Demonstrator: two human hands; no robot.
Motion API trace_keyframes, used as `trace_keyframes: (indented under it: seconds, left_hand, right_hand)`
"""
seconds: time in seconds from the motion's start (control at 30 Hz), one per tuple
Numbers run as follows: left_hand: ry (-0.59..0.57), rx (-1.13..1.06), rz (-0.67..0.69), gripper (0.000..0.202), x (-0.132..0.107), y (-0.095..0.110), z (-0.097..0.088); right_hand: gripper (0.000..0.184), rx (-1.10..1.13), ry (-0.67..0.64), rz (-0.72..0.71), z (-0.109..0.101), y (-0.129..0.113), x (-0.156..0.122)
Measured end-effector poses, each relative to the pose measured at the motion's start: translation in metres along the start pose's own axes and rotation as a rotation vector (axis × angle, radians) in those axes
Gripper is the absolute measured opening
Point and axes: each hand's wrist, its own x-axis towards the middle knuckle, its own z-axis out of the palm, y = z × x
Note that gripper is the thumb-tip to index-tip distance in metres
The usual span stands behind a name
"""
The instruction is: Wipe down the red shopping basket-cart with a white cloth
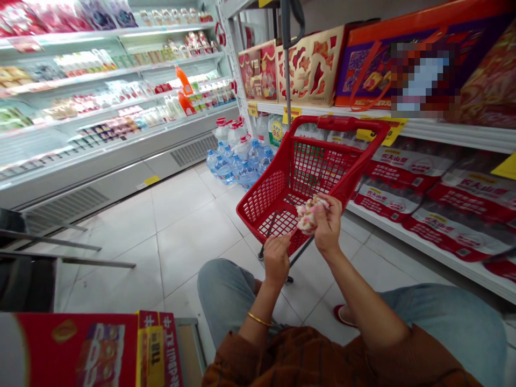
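My right hand (329, 226) is closed round a soft, lumpy bundle (308, 215) in white, pink and brown that looks like fabric or knitted work. Its exact kind is not clear. Lower and to the left, my left hand (277, 259) is closed in a pinch, its fingertips pointing at the bundle. Whatever it may hold is too small to make out. Both hands are in front of a red plastic shopping cart (262, 201), whose mesh basket shows behind the bundle.
A refrigerated display (121, 140) lines the left. Large water bottles (242, 161) stand on the floor beyond the cart. Shelves at right carry gift boxes (310, 67) and red-wrapped bottle packs (443, 209). A red carton (72, 349) is at lower left, below dark chair legs (97, 264).
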Motion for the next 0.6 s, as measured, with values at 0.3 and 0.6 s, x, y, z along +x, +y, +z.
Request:
trace_keyframes:
  seconds: [0.3, 0.6]
  left_hand:
    - [0.004, -0.010, 0.003, 0.035, -0.001, -0.002, -0.001]
    - [-0.026, 0.025, 0.010, 0.039, -0.002, 0.001, 0.001]
  right_hand:
    - [0.035, -0.233, -0.402, -0.315, -0.011, 0.033, -0.034]
    - [0.024, -0.204, -0.387, -0.320, -0.015, 0.044, -0.017]
